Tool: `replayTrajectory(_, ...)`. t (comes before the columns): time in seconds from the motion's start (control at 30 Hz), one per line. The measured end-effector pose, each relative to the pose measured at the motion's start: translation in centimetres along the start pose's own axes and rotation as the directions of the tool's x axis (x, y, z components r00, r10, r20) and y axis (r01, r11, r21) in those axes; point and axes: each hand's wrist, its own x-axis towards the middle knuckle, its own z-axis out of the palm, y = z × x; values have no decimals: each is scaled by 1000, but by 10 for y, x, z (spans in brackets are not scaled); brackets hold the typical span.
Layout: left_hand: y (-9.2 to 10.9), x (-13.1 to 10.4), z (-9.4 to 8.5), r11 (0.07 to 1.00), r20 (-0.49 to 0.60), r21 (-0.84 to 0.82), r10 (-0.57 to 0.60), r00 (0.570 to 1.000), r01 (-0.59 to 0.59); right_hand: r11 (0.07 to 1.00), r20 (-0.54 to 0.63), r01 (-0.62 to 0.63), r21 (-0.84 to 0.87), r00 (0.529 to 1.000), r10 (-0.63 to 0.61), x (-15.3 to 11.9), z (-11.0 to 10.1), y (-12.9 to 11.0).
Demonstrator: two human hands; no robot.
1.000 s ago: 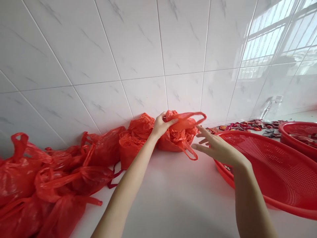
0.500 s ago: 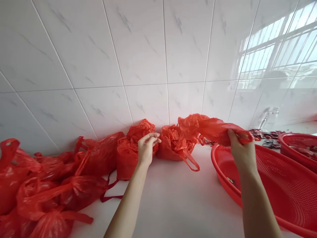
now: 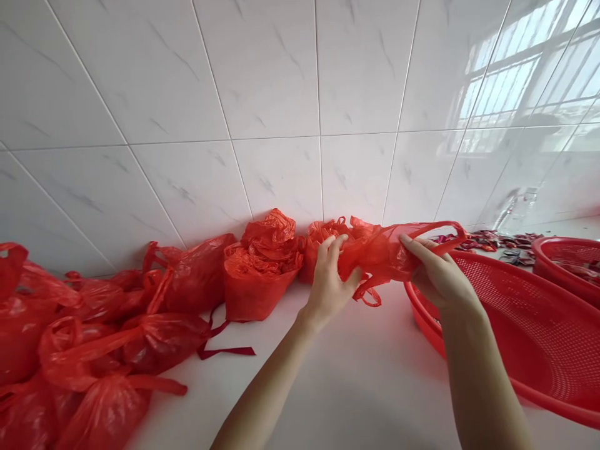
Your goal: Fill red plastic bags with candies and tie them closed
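A thin red plastic bag (image 3: 379, 250) stretches sideways above the white counter, its loop handles at the right end. My right hand (image 3: 443, 275) grips it near those handles, thumb on top. At the bag's other end my left hand (image 3: 330, 281) is open, thumb and fingers apart around the plastic; whether it touches cannot be made out. Behind my left hand sits a bag stuffed with crumpled bags (image 3: 316, 234), partly hidden. Left of it stands another red bag full of crumpled bags (image 3: 260, 281).
Several knotted, filled red bags (image 3: 159, 344) crowd the left side. To the right stands a large red perforated basket (image 3: 525, 337), with a second red basket (image 3: 557, 250) beyond. Small dark red packets (image 3: 497, 240) and a clear bottle (image 3: 520, 206) lie near the tiled wall.
My right hand has drawn the bag left and slightly down. My left hand has moved right, from a pinch near the stuffed bags to spread fingers at the bag's end.
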Motion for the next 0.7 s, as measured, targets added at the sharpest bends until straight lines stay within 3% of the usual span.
replayTrajectory(0.1,-8,6,-9,999,-69,-29,10,998,-12,1000,-57,-2,29,998,4,1,-4,-1)
replayTrajectory(0.23,-15,16,-35,997,-178,-68,-60,982,48,996,-220,68,66,974,-52,8,-19,4)
replayTrajectory(0.43,-13,29,-65,895,-235,-369,-350,907,249,980,-380,169,103,918,-118,12,-27,4)
replayTrajectory(0.53,-8,31,-70,834,-174,-456,-425,889,309,988,-294,150,30,946,-135,7,-22,1)
replayTrajectory(0.7,-1,28,-68,739,126,-501,-454,882,451,982,-24,147,-118,988,-151,-12,-5,-7)
